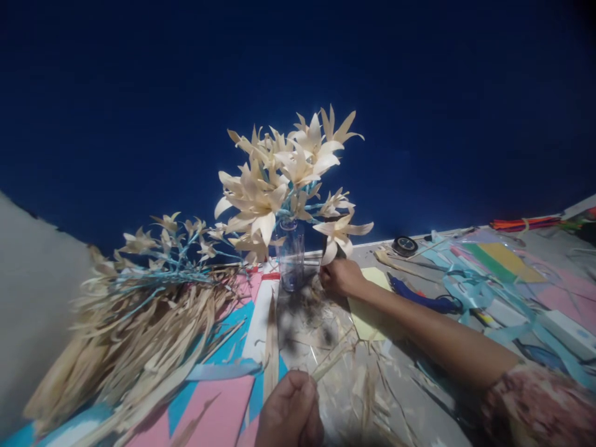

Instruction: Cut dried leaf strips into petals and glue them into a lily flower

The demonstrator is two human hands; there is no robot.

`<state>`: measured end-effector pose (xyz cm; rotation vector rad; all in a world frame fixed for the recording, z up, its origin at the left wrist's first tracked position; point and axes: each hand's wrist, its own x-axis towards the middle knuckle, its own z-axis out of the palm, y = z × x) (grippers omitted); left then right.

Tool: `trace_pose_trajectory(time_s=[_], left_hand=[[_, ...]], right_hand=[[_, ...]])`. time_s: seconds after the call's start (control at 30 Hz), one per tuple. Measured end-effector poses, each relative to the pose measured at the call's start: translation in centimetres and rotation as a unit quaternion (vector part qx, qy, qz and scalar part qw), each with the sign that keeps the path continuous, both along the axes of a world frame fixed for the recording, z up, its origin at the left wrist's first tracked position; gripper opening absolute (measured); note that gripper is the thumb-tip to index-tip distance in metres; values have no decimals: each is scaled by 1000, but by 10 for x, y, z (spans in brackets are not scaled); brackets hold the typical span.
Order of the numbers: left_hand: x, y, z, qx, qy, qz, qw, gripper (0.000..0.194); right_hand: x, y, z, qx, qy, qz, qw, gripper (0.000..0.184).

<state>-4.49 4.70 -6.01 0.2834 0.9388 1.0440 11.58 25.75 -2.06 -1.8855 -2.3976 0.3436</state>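
My left hand (291, 406) is at the bottom middle, thumb and fingers pinched together. A thin strip of dried husk (328, 365) runs up and right from its fingertips. My right hand (342, 276) reaches in from the right, its fingers curled closed just below a drooping cream flower (341, 234). Behind that flower stands a dark object (326, 248), mostly hidden; what the fingers grip is hidden too. Left of this hand, a clear bottle (292, 261) holds a bunch of cream husk flowers (265, 198) on light blue stems.
Dried husks (153, 329) lie heaped at the left, with smaller blue-stemmed flowers (170, 248) on top. Pink and blue sheets (214, 403) spread below. To the right are yellow paper (370, 316), a blue-handled tool (423, 298), a tape roll (405, 246) and light blue ribbon (484, 295).
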Motion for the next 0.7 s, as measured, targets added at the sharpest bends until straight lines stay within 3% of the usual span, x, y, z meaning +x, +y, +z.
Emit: trace_pose_trajectory(time_s=[0.17,0.3,0.37,0.47,0.53,0.7], left_hand=[[-4,3,3,20,5,8,1000,50],[-10,5,22,35,26,57,997,43],[-11,3,38,45,44,84,994,34],[-7,-7,63,85,96,74,989,27],[-3,-15,77,146,169,74,972,22],[10,-36,95,310,337,135,879,11]], right_hand=[[11,-11,13,66,60,26,996,17],[25,-60,34,153,119,45,980,17],[30,-95,44,275,204,105,934,19],[34,-144,55,351,244,162,890,17],[33,-169,58,361,248,170,883,14],[27,-209,56,339,223,177,897,13]])
